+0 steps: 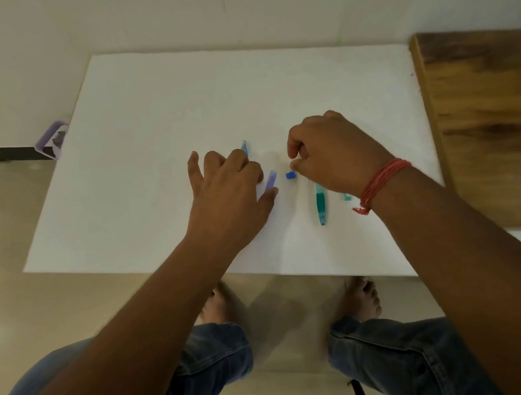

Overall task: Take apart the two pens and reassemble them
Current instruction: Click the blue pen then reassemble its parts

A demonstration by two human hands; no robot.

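Observation:
My left hand (228, 193) lies flat on the white board (157, 127) with its fingers spread. The tip of a translucent blue pen part (244, 146) sticks out from under its fingers. A lilac cap (271, 180) lies by the thumb tip. To its right sits a small blue piece (290, 175). My right hand (332, 153) hovers just above that piece, fingers curled and thumb against forefinger, with nothing visible between them. A teal pen barrel (321, 204) lies below the right hand. My right wrist half hides a small teal piece (347, 196).
The white board covers a table whose wooden top (486, 122) shows at the right. A lilac box (53, 139) stands off the board's left edge. My knees and bare feet are below the board's front edge.

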